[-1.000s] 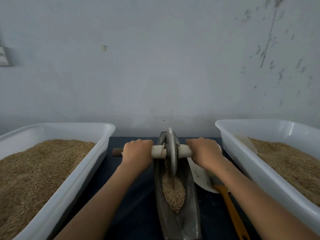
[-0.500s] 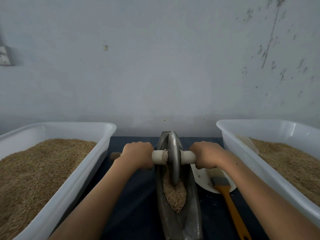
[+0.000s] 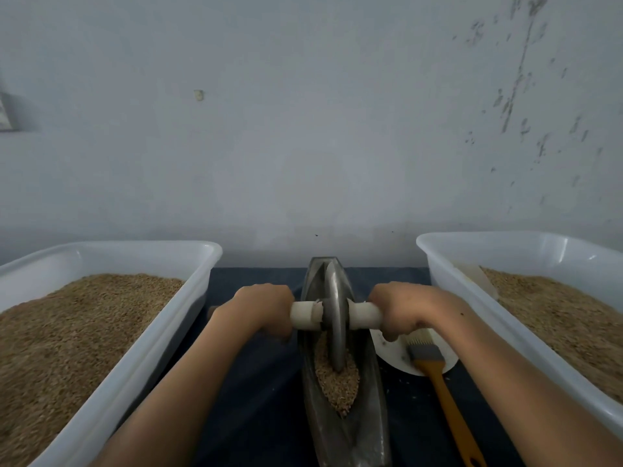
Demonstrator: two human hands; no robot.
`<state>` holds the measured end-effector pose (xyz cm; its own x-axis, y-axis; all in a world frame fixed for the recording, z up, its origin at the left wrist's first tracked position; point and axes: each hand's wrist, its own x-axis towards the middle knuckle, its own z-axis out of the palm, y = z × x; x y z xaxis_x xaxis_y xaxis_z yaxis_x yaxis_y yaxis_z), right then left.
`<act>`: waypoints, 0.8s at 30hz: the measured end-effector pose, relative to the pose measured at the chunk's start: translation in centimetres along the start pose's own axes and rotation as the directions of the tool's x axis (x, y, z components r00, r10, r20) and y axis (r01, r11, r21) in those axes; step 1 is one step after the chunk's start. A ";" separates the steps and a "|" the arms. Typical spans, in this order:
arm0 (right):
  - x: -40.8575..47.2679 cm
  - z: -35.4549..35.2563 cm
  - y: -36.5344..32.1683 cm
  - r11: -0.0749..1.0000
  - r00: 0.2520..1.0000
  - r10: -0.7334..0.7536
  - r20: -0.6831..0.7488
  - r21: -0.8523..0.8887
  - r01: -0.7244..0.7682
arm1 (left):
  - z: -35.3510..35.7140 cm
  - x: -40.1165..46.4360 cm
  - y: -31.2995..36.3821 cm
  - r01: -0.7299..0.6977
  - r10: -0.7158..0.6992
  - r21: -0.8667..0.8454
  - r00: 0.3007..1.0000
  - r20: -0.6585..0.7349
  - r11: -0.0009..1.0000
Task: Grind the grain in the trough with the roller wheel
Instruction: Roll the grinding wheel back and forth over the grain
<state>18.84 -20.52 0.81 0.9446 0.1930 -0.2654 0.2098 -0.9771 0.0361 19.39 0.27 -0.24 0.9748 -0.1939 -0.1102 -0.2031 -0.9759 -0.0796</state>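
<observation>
Wheel: roller wheel (image 3: 334, 318) stands upright on its edge in the trough (image 3: 340, 429); a second ago it sat nearer the far tip, and now it has rolled toward the near end, its lower rim biting into the far edge of the grain.
Grain: grain (image 3: 337, 382) lies as a pointed heap in the middle of the trough, near of the wheel; kernels look whole.
Left hand: left hand (image 3: 261, 310) has its fingers wrapped round the pale axle (image 3: 305, 315) left of the wheel.
Right hand: right hand (image 3: 399, 310) has its fingers wrapped round the axle on the right side.
Meaning: the pull stroke is under way; grinding looks early, and many more passes seem needed.
Surroundings: white tub of grain at left (image 3: 111, 375), another at right (image 3: 472, 298); a brush (image 3: 438, 375) rests on a white plate (image 3: 391, 352) just right of the trough.
Risk: grain may spill over the near tip if pushed hard.
</observation>
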 end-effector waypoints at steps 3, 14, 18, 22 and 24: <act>0.3 0.1 0.0 1.000 0.998 -0.006 -0.056 -0.025 0.005 | 0.1 0.0 0.1 0.011 -0.011 -0.001 0.999 -0.043 1.000; 1.3 1.2 0.1 0.996 0.922 -0.018 -0.388 -0.084 -0.016 | 0.9 0.5 0.4 0.027 -0.007 0.052 0.932 -0.361 0.998; 0.3 0.4 0.1 0.998 0.990 -0.026 -0.137 -0.068 0.017 | 0.2 0.2 0.0 -0.036 0.035 -0.004 0.994 -0.103 0.999; 0.2 0.4 -0.2 0.997 0.990 -0.022 -0.137 -0.076 0.011 | 0.0 0.1 -0.1 -0.049 0.047 -0.047 0.998 -0.037 0.998; 0.6 0.6 0.0 0.998 0.982 -0.024 -0.185 -0.067 0.011 | 0.2 0.4 0.0 -0.046 0.045 -0.011 0.993 -0.108 0.999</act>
<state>19.26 -20.41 0.06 0.9698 0.2294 -0.0835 0.2370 -0.9666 0.0973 19.72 0.23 -0.51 0.9690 -0.2469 -0.0062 -0.2468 -0.9670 -0.0633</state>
